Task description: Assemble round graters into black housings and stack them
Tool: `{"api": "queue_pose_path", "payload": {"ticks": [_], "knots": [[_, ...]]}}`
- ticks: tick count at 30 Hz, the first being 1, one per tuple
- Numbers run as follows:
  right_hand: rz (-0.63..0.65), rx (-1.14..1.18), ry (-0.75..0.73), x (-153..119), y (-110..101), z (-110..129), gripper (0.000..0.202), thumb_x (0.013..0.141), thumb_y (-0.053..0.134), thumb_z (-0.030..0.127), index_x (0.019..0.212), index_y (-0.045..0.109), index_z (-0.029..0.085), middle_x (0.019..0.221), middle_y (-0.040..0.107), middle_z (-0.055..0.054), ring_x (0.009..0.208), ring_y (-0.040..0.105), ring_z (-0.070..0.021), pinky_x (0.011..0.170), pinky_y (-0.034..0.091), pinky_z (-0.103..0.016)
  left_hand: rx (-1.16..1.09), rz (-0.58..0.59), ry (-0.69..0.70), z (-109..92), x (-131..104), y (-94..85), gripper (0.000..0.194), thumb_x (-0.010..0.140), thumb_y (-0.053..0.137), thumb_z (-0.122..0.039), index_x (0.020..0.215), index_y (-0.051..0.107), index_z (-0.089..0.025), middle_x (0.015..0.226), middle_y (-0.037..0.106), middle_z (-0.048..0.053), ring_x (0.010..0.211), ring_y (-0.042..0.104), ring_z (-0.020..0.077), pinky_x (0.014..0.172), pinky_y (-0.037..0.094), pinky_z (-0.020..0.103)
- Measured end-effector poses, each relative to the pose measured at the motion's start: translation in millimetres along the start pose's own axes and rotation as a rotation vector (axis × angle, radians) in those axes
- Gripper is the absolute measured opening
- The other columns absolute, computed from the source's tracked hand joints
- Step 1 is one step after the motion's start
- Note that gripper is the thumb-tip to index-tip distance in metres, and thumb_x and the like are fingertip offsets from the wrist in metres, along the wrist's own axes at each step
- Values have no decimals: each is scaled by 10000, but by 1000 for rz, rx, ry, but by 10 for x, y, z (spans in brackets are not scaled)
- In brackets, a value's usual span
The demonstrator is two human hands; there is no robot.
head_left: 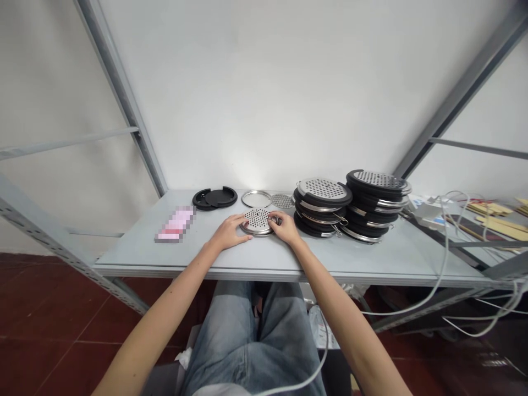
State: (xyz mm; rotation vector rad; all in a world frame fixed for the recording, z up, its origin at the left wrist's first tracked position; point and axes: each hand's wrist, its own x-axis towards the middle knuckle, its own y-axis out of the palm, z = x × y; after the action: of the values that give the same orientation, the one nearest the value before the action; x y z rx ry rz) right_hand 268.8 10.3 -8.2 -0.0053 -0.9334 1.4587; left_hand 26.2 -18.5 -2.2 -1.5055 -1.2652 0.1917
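A round perforated metal disc with a silvery rim (256, 220) lies on the grey table in front of me. My left hand (231, 231) is at its left edge, thumb and fingers apart around the rim, touching it. At the right edge, my right hand (284, 226) has its fingers curled together on a small metal part of the rim, too small to make out fully. Behind the disc are a bare metal ring (256, 199) and a loose perforated plate (282, 201). Black round parts (215, 198) lie at the back left.
Two stacks of black-and-metal round assemblies, a nearer one (324, 206) and a taller one (376, 203), stand to the right. A blurred pink item (176, 224) lies left on the table (148, 256). White cables (443, 264) hang at the right, beside metal frame posts.
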Motion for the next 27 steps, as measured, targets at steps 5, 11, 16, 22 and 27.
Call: {"api": "queue_pose_path", "payload": {"ticks": [5, 11, 16, 22, 27], "knots": [[14, 22, -50, -10, 0, 27, 234, 772, 592, 252, 955, 712, 169, 1060, 704, -100, 1010, 640, -239, 959, 469, -388, -4, 60, -78, 2, -12, -6, 751, 675, 736, -589, 1287, 574, -186, 1428, 485, 156, 1317, 459, 323, 1104, 373, 467], [-62, -51, 208, 13, 20, -51, 366, 859, 522, 315, 1134, 657, 115, 1164, 674, -166, 1115, 617, -286, 1007, 440, -448, 61, 45, -153, 15, -6, 36, 852, 672, 726, -610, 1348, 499, -146, 1422, 478, 193, 1355, 397, 368, 1107, 342, 511], [22, 2, 224, 14, 38, -90, 418, 882, 529, 368, 1197, 627, 111, 1164, 679, -176, 1102, 640, -282, 985, 468, -432, 82, 24, -104, 4, 13, 31, 754, 695, 720, -593, 1288, 542, -163, 1319, 579, 162, 1256, 511, 342, 1073, 388, 490], [58, 37, 247, 4, 29, -65, 538, 865, 569, 409, 1305, 546, 100, 1204, 653, -206, 1157, 613, -290, 1020, 440, -452, 27, 6, -64, 19, 10, 14, 754, 672, 742, -590, 1269, 555, -169, 1322, 577, 156, 1246, 520, 326, 1076, 398, 470], [82, 18, 206, 7, 24, -62, 473, 834, 603, 355, 1252, 597, 131, 1243, 639, -174, 1166, 606, -287, 1031, 435, -458, -13, -6, -74, 34, -1, 22, 732, 675, 751, -561, 1273, 558, -184, 1345, 560, 142, 1291, 480, 325, 1103, 371, 480]]}}
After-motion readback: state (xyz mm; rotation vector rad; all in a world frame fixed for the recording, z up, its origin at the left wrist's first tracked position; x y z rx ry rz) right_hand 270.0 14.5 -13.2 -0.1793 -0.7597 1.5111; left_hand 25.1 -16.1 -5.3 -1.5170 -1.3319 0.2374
